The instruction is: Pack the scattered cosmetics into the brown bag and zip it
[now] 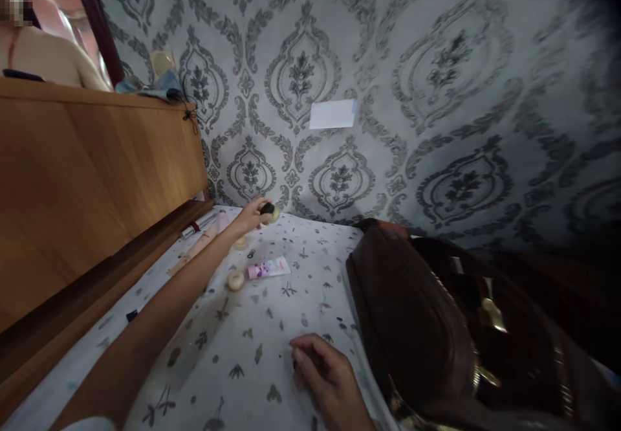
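Note:
My left hand (253, 216) is stretched far out over the patterned sheet (272, 347), near the wall corner. Its fingers are closed on a small dark round object with a pale lid or base (268, 209). My right hand (326, 374) rests near me on the sheet with its fingers curled under, just left of a dark brown leather bag (412, 314); I cannot see anything in it. A pink and white tube (268, 268) and a small cream round thing (235, 280) lie on the sheet below my left hand.
A wooden headboard or cabinet side (97, 172) runs along the left, with a pen-like item (196, 226) at its base. The damask wallpaper (436, 94) carries a white paper slip (333, 114). A mirror (48, 30) at top left reflects a person.

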Available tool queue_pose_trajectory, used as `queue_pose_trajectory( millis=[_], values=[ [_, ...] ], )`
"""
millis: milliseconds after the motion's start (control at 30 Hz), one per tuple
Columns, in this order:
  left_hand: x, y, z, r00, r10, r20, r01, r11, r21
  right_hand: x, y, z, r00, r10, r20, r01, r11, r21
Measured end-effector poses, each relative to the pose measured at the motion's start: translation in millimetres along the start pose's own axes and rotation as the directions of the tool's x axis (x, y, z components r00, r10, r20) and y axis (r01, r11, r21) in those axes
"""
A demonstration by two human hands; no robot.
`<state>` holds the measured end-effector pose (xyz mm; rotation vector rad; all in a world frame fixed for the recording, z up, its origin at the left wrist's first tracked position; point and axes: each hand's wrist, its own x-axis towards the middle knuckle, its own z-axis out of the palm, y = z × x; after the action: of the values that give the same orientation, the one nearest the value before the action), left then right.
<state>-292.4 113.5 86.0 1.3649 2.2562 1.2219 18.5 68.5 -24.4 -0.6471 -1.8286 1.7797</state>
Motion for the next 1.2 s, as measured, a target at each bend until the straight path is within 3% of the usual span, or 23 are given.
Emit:
queue_pose_trajectory(
  millis=[67, 167, 267, 367, 500, 633, 767, 1000, 1200],
  values=[
    [-39.2, 17.1, 7.5, 0.991, 0.1, 0.088, -0.091, 0.991, -0.103, 0.9, -5.9, -2.8, 0.999, 0.044, 0.002, -0.044, 0.998, 0.053],
    [-106.1, 36.7, 18.1, 0.932, 0.312, 0.185, -0.248, 0.921, -0.301, 3.4, -16.4, -7.1, 0.992, 0.116, -0.048, -0.1, 0.962, 0.254],
    [-163.1, 48.9, 25.9, 0.916, 0.335, 0.22, -0.266, 0.919, -0.291, 4.4, -27.0, -8.3, 0.982, 0.183, -0.049, -0.132, 0.848, 0.514],
    [-196.9, 53.6, 32.4, 0.909, 0.338, 0.246, -0.275, 0.926, -0.258, 0.9, -35.2, -6.5, 0.985, 0.168, 0.046, -0.16, 0.769, 0.619],
    [-214.1, 54.4, 43.4, 0.915, 0.331, 0.232, -0.285, 0.935, -0.212, -9.8, -37.6, -4.2, 0.982, 0.165, 0.09, -0.184, 0.747, 0.638],
    [-222.3, 52.7, 56.1, 0.933, 0.305, 0.191, -0.247, 0.929, -0.277, -19.7, -32.7, -7.0, 0.977, 0.186, 0.108, -0.209, 0.697, 0.686],
    [-230.7, 46.2, 61.7, 0.921, 0.342, 0.189, -0.276, 0.911, -0.306, -25.3, -30.4, -10.3, 0.976, 0.18, 0.119, -0.21, 0.668, 0.713],
    [-234.8, 38.5, 58.7, 0.928, 0.297, 0.224, -0.188, 0.894, -0.406, -27.6, -31.9, -8.5, 0.997, 0.076, 0.027, -0.078, 0.804, 0.59],
    [-233.1, 36.8, 61.3, 0.939, 0.183, 0.291, -0.027, 0.884, -0.466, -23.6, -23.3, -12.4, 0.993, -0.098, -0.063, 0.115, 0.914, 0.389]
  ],
)
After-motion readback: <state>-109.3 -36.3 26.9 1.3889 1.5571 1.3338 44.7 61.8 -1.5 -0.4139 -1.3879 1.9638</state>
